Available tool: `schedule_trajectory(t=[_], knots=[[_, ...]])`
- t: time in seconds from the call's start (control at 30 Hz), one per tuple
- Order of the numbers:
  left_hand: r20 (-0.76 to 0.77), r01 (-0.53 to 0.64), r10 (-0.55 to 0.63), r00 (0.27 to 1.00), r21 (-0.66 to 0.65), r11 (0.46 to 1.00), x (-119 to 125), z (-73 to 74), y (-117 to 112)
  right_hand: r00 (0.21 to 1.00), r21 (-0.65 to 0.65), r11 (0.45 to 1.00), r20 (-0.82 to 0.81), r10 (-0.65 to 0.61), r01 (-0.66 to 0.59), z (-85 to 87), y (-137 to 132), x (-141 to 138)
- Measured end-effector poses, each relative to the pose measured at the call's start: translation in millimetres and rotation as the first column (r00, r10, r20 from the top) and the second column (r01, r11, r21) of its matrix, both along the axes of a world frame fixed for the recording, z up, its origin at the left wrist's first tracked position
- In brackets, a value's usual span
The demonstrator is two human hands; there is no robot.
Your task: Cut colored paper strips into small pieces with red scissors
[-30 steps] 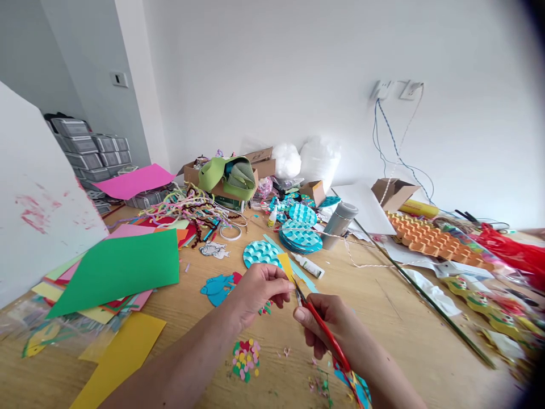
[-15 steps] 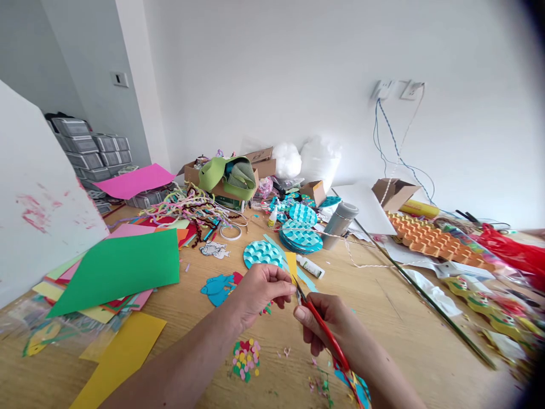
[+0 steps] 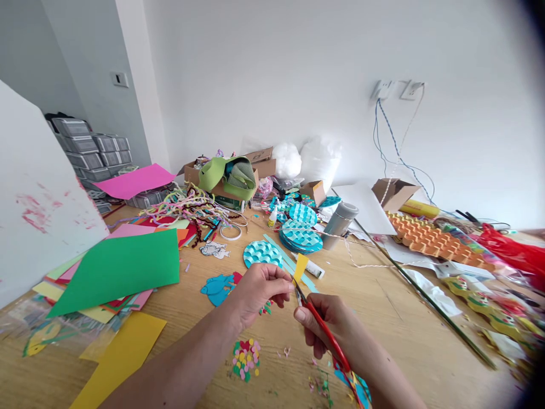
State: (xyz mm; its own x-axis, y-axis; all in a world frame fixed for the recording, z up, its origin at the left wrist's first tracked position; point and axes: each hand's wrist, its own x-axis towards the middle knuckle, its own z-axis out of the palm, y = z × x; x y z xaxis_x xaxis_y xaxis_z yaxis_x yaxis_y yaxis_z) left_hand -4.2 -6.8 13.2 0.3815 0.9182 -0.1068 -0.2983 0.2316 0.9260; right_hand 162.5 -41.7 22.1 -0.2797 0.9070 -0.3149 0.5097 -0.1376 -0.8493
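Note:
My left hand [image 3: 267, 288] pinches a small strip of yellow paper [image 3: 300, 267] that sticks up past the fingertips. In my right hand [image 3: 336, 318] are red-handled scissors [image 3: 327, 334], their blades pointing up at the lower part of the strip, close to my left fingertips. A blue paper fish [image 3: 217, 288] lies left of my left hand, partly covered by it. Below my hands sits a small heap of coloured paper dots [image 3: 246, 359]. A round teal wave-patterned disc [image 3: 260, 254] lies just beyond my left hand, near a white glue tube [image 3: 313, 267].
Coloured paper sheets [image 3: 128, 272] are piled at the left, with pipe cleaners [image 3: 191, 207] behind. Stacked teal discs [image 3: 301, 237] and a grey bottle [image 3: 339, 226] stand further back. A long green stick [image 3: 426, 295] and orange egg trays [image 3: 438, 241] lie right.
The yellow strip has tilted and shifted right at the scissor blades, from a more upright position. My left fingertips have moved slightly left; my right hand has hardly moved.

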Motion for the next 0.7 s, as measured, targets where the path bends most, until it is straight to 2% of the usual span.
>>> schedule_trajectory(t=[0.3,0.5,0.7], knots=[[-0.048,-0.009,0.011,0.999,0.043,0.999,1.0,-0.6,-0.3,0.999,0.019,1.0,-0.049,0.011,-0.01,-1.2,-0.4,0.8],[-0.042,-0.01,0.011,0.999,0.029,1.0,0.9,0.8,-0.8,1.0,-0.012,1.0,-0.031,-0.004,0.003,0.6,-0.2,-0.2],[-0.035,0.013,-0.012,0.999,0.033,0.999,1.5,-0.4,-1.1,1.0,0.019,1.0,-0.025,-0.005,0.006,-3.0,-0.2,1.0]])
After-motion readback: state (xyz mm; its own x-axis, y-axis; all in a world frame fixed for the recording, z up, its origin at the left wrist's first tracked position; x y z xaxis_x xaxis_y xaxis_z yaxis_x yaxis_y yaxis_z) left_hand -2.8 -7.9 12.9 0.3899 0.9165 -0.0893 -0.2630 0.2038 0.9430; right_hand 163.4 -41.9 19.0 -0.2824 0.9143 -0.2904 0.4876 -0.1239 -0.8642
